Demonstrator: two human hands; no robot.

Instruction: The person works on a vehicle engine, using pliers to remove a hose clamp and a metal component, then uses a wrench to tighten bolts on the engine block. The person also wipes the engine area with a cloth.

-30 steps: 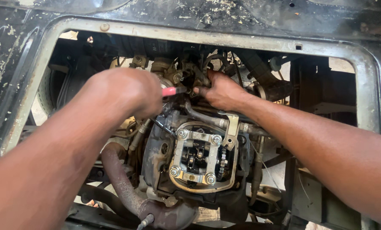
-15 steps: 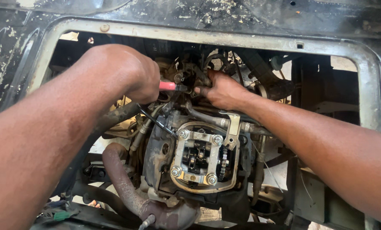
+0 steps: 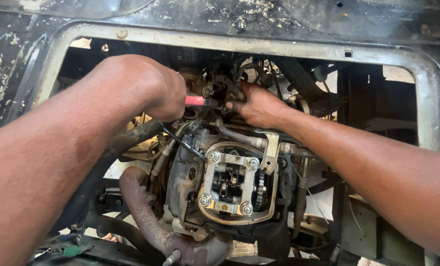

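Observation:
My left hand (image 3: 148, 88) is closed around a tool with a red handle (image 3: 195, 101), a screwdriver by its look, whose tip points right at a greasy part (image 3: 215, 88) above the engine. My right hand (image 3: 258, 106) grips that same cluster of parts and hoses from the right, fingers curled over it. Below both hands sits the open cylinder head (image 3: 229, 184), with four bolts at its corners and a timing chain (image 3: 260, 189) visible on its right side.
A grimy metal frame (image 3: 239, 45) rims the opening. A rusty exhaust pipe (image 3: 138, 209) curves down at lower left. A black hose (image 3: 131, 138) runs under my left forearm. Cables and brackets hang at the right.
The view has shifted slightly, so both hands sit a little lower in frame. My left hand has drawn back to the left, showing more of the red handle. My right hand keeps its grip.

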